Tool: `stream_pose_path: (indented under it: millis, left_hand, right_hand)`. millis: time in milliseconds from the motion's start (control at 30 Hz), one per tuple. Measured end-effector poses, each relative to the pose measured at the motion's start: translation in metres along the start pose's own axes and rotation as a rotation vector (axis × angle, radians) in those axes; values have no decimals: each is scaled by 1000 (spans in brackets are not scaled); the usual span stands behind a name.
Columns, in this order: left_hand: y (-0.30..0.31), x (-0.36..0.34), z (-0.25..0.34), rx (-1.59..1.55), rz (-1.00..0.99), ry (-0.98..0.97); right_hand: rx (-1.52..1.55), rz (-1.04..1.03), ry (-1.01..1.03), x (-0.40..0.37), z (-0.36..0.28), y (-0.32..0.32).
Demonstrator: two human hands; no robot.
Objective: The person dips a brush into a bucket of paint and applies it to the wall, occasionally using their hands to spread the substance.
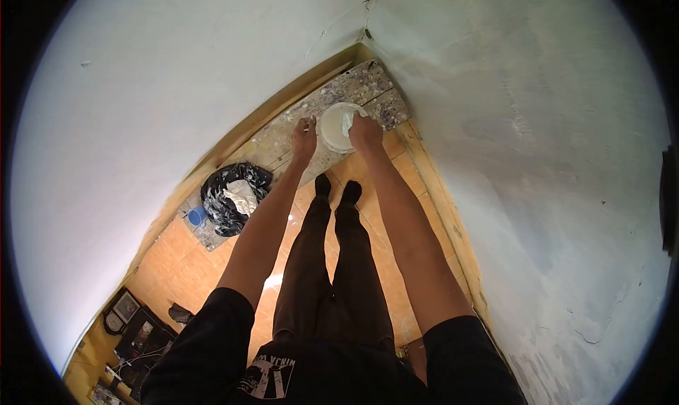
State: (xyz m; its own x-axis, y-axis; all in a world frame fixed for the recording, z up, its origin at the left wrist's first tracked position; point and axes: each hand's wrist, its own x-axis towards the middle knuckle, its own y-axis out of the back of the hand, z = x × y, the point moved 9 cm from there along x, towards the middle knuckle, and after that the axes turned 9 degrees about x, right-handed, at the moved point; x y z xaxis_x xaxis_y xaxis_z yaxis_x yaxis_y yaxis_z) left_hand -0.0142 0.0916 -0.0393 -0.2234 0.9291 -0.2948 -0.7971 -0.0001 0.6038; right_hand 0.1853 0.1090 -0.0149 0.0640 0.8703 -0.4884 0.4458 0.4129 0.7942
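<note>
A round white bucket [334,146] stands on a paint-spattered plank bench [272,138], with pale, whitish stuff inside. My right hand [366,133] is at the bucket's right rim, fingers closed round a pale, whitish object [347,124] that reaches over the bucket's inside; its kind does not show. Just left of the bucket, my left hand [305,142] has its fingers curled together, and I cannot tell what is in them. Farther left on the bench lies a black bundle with white smears [225,206], and a cream cloth [242,196] rests on it.
A blue cup [196,216] sits at the bench's left end. Walls with whitish, patchy surfaces rise on the left [141,108] and right [537,157], meeting in a corner ahead. Orange floor tiles [191,256] lie below; dark furniture with cables [145,338] stands at lower left.
</note>
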Motion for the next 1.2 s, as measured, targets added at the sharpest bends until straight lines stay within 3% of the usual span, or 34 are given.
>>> stream_pose_path:
  millis: [233, 333, 400, 467, 533, 567, 667, 800, 1000, 1200]
  left_hand:
    - [5, -28, -14, 129, -16, 15]
    - [-2, -45, -48, -110, -35, 37]
    - [10, -60, -58, 29, -36, 110]
    - [21, -75, -53, -47, -72, 93]
    - [48, -92, -33, 51, 54, -76]
    - [40, -89, -64, -98, -18, 13]
    - [56, -101, -21, 10, -162, 119]
    - [65, -101, 9, -14, -146, 32]
    - [19, -79, -8, -83, -267, 144]
    - [8, -59, 0, -61, -142, -64]
  right_hand:
    - [61, -8, -58, -13, 5, -4]
    - [69, -8, -79, -19, 1, 0]
    - [74, 11, -68, -24, -6, 11]
    - [71, 36, -54, -35, -9, 26]
    - [109, 105, -92, -50, -14, 56]
    - [77, 73, -75, -51, -15, 60]
    - [25, 36, -45, -63, -21, 93]
    - [56, 53, -46, -87, -28, 130]
    - [198, 119, -133, -80, -8, 93]
    - [284, 38, -197, -74, 3, 44]
